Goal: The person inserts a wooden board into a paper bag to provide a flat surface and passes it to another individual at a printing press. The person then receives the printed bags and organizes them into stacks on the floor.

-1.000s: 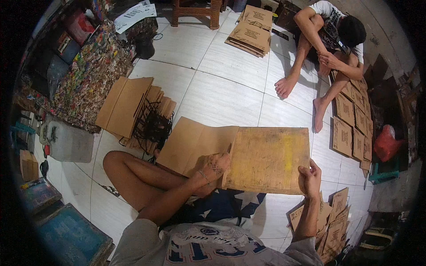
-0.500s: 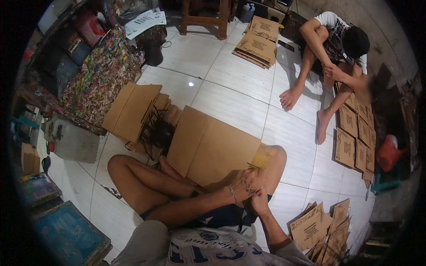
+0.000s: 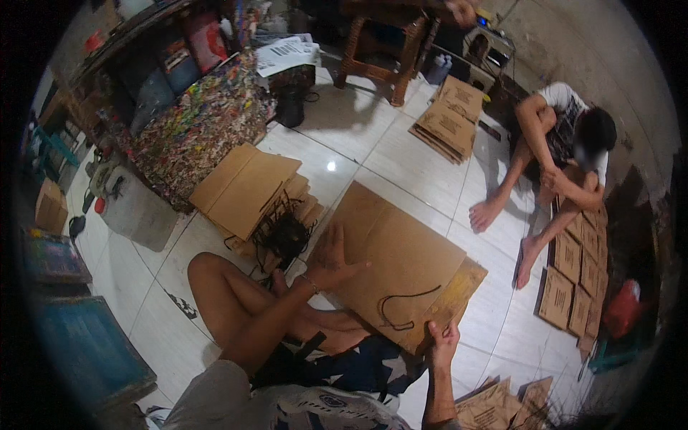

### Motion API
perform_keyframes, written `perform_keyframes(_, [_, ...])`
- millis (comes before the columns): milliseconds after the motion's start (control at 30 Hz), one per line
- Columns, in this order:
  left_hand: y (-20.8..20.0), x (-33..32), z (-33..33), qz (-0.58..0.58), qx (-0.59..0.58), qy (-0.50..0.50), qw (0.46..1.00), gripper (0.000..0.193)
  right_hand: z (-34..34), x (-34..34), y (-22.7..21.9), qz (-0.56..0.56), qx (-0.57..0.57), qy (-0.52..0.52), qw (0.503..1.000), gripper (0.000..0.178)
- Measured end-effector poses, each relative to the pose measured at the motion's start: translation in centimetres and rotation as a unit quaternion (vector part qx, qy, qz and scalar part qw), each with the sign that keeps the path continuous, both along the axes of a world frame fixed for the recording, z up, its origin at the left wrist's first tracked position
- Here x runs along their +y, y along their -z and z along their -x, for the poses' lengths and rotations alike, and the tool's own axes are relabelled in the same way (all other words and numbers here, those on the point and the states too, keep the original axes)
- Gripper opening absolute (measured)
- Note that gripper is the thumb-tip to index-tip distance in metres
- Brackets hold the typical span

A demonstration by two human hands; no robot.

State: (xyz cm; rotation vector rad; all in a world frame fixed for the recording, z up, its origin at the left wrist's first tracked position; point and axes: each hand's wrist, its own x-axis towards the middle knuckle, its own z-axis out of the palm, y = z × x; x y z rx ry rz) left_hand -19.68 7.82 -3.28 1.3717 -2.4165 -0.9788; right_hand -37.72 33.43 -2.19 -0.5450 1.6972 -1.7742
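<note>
A brown cardboard piece point(image 3: 390, 244), probably a flat paper bag, lies tilted before my crossed legs. A dark cord handle point(image 3: 387, 312) loops across its near right part. Under its right side shows a yellow-stained board point(image 3: 466, 287). My left hand point(image 3: 333, 264) rests on the left part of the cardboard, fingers spread, holding nothing. At the near right corner, my right hand point(image 3: 444, 338) pinches the edge of the stained board, thumb on top. Beyond my left hand, a bundle of black cords point(image 3: 290, 235) sits beside a stack of brown cardboard pieces point(image 3: 244, 183).
Across the tiled floor a person point(image 3: 566, 143) sits with knees drawn up, beside rows of printed brown bags point(image 3: 566, 294). Another printed stack point(image 3: 451, 118) lies farther back. A plastic jerrycan point(image 3: 136, 208) and blue framed screens point(image 3: 93, 351) stand at left, more printed pieces point(image 3: 487, 408) at lower right.
My left hand has left the near right corner and spread out on the cardboard's left part. My right hand has shifted to the board's corner. The cord now lies across the cardboard; the view has shifted.
</note>
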Motion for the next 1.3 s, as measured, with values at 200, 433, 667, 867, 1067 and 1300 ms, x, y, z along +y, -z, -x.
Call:
perform_keyframes(200, [1.9,0.0,-2.0,-0.213,0.137,-0.024,0.967,0.099,2.7,-0.3,-0.1,-0.001,-0.01,-0.045,0.999,0.033])
perform_keyframes(433, [4.1,0.9,-0.9,-0.224,0.197,-0.137,0.945,0.095,1.0,-0.7,-3.0,-0.135,0.161,-0.127,0.969,0.024])
perform_keyframes(667, [7.8,-0.5,-5.2,-0.481,0.543,-0.112,0.679,0.083,-6.2,0.8,-4.0,0.041,0.434,-0.251,0.864,0.015])
perform_keyframes(867, [10.2,-1.8,-6.2,-0.428,0.7,-0.08,0.566,0.087,-7.5,2.9,-2.2,0.019,0.434,-0.262,0.862,0.019])
perform_keyframes(1067, [1.4,-3.0,-6.3,-0.254,0.397,-0.263,0.842,0.082,-1.7,4.4,-1.9,-0.15,0.211,-0.125,0.958,0.013])
perform_keyframes(1300, [2.1,1.0,-6.7,-0.422,0.58,-0.204,0.666,0.075,2.0,0.9,-2.3,-0.034,-0.008,-0.109,0.993,0.034])
